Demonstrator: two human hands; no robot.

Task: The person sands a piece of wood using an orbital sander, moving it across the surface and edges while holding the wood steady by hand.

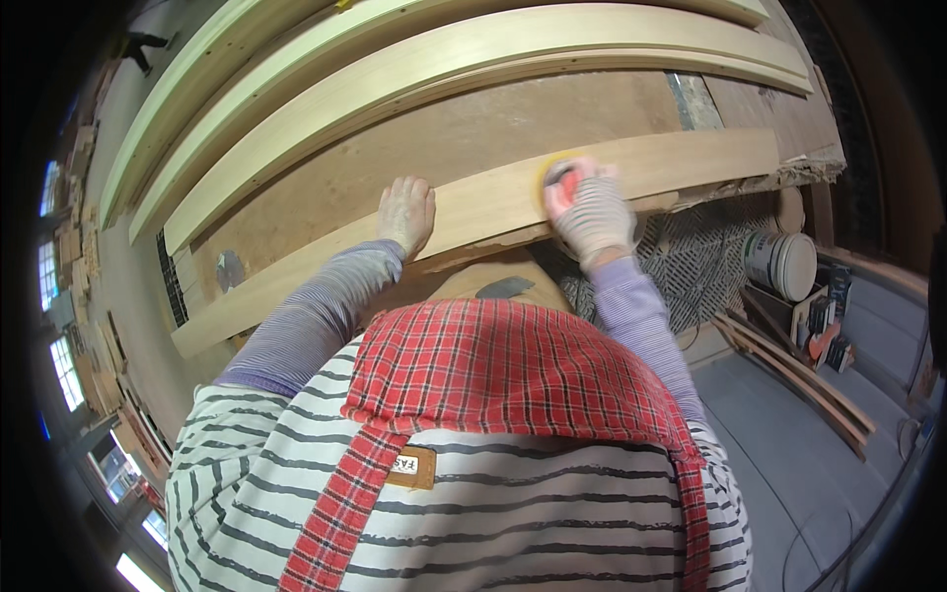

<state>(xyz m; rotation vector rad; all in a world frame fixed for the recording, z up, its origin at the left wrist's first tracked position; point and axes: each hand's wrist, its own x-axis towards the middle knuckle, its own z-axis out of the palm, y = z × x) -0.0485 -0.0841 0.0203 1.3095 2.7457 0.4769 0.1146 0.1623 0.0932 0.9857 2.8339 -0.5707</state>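
A long pale wooden board (473, 209) lies across the near side of the worktable. My left hand (406, 215) rests on it, left of the middle, with its fingers laid out flat over the wood. Further right, my right hand (592, 209), in a striped glove and blurred by motion, is closed around a round sander (560, 176). Red parts and a yellowish rim of this tool show beside the fingers; its underside, against the board's face, is hidden.
More long boards (473, 49) lie along the far side of the brown worktable (552, 109). To the right, a white bucket (779, 264) stands beside a box (829, 316) of small items, with wood strips (799, 385) below it. Stacked lumber (84, 266) fills the far left.
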